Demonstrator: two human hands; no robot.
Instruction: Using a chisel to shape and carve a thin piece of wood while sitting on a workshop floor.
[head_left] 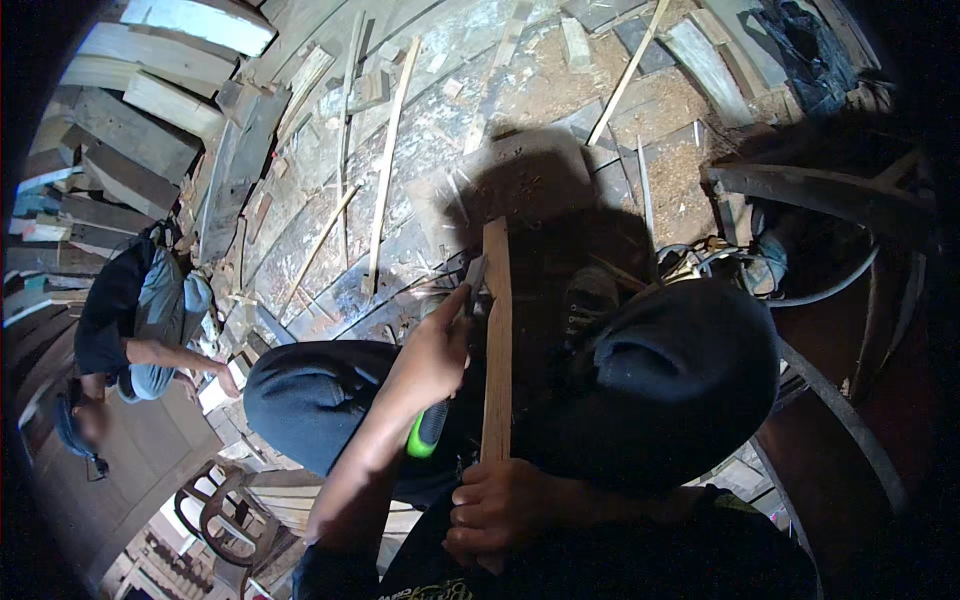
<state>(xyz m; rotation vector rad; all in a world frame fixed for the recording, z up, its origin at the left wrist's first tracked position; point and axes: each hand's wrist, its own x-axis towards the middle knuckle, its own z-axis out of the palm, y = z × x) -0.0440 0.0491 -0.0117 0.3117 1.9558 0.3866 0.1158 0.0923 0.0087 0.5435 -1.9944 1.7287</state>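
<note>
My left hand (432, 352) is closed around a flat-bladed hand tool with a black and green handle (428, 430). Its metal blade lies along the left edge of a long, narrow wooden piece (498, 340), near a notch in that edge. Whether the tool is a chisel or a knife is not clear. Wrapped round the near end of the wooden piece is my right hand (500, 512). The piece points away from me between my bent knees, its far end over a flat board (430, 205) on the floor and partly in shadow.
At left another person (150, 310) crouches, one hand on a pale block (215, 392). Stacked timber (140, 130) lines the far left. Thin wood strips (392, 170) and shavings litter the floor. A curved wooden part (800, 190) and a dark plastic bag (800, 55) lie right.
</note>
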